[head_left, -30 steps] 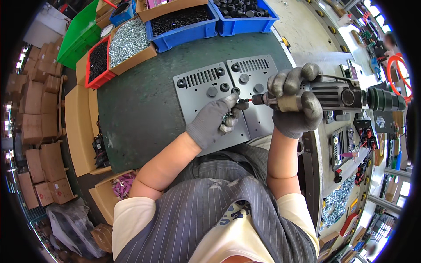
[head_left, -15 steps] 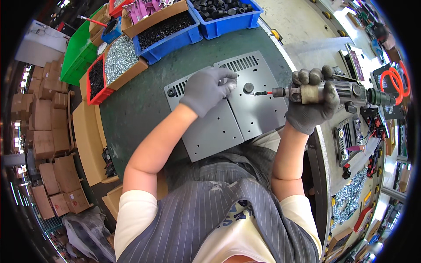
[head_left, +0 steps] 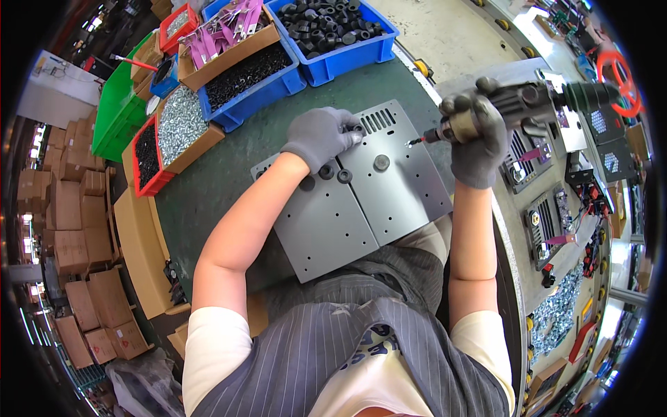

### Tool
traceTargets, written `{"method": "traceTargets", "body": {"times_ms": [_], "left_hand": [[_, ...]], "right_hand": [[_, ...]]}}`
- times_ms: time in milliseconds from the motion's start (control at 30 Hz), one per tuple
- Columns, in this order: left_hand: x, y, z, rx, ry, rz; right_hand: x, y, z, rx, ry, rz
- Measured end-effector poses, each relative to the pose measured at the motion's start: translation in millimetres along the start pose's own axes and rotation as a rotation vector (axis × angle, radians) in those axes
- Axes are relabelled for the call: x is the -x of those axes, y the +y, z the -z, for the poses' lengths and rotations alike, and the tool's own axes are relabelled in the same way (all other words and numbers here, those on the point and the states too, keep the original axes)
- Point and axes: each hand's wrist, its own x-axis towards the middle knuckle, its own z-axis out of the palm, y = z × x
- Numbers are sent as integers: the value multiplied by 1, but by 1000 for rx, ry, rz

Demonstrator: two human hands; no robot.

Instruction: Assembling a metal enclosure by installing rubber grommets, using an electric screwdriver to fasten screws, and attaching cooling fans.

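Observation:
Two dark grey metal plates, a left one (head_left: 326, 236) and a right one (head_left: 406, 201), lie side by side with slots along their far ends. My left hand (head_left: 321, 137), in a grey glove, pinches a black rubber foot (head_left: 358, 130) over the right plate's far left corner. On that plate stands another round foot (head_left: 381, 162). A ring-shaped foot (head_left: 344, 176) lies near the seam, with more feet partly hidden by my left wrist. My gloved right hand (head_left: 479, 135) grips a power screwdriver (head_left: 517, 104); its bit, apparently tipped with a small screw, points left above the right plate.
Beyond the plates stand a blue bin (head_left: 347, 59) of black feet, a blue bin (head_left: 295, 76) of dark screws, a carton (head_left: 198, 142) of silver screws and a red bin (head_left: 156, 182). A metal side bench (head_left: 521, 215) with assembled parts runs along the right.
My left hand has moved toward the right plate's far left corner, uncovering feet near the seam. The screwdriver's tip has shifted away from the standing foot, toward the plate's far end. The view has shifted.

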Motion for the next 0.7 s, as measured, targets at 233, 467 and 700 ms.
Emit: {"method": "traceTargets", "body": {"times_ms": [233,467,700], "left_hand": [[-38,26,-21,241,71,-61],[-42,26,-37,187,138,-51],[-43,27,-36,159,148,-96]], "right_hand": [[-48,37,-9,169,31,97],[-55,66,-22,300,-55,-54],[-62,77,-21,506,-180,-205]]}}
